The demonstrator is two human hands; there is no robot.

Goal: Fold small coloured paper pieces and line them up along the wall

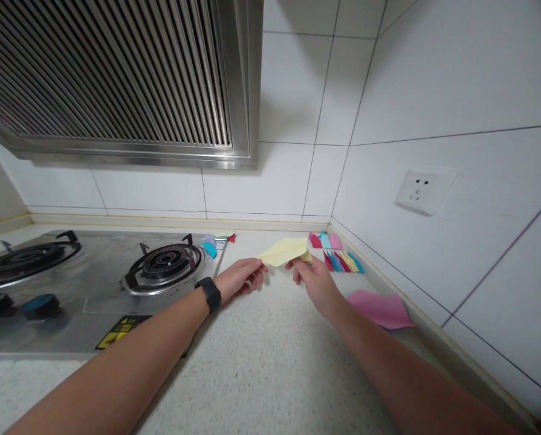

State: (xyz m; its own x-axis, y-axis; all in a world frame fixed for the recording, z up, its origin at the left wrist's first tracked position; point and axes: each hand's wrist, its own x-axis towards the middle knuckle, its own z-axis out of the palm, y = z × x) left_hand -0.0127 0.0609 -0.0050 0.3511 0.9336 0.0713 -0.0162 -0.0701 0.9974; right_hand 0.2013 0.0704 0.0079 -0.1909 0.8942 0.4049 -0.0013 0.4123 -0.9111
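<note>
A yellow folded paper plane (285,251) is held just above the speckled countertop (270,362), its narrow nose pointing left. My left hand (243,278) pinches the nose between thumb and finger. At the wide rear end, my right hand (310,277) grips the underside fold, its fingers closed and partly hidden by the paper. Beyond my right forearm lies a larger pink folded paper (381,309). Small coloured folded papers (343,261) sit in a row in the back right corner, with a second group (324,240) of red, light blue and pink pieces behind them.
A gas stove (93,302) with two burners takes up the left side; blue (210,249) and red (231,238) paper pieces lie by its right back corner. A range hood (129,78) hangs above. The tiled right wall bears a socket (424,191).
</note>
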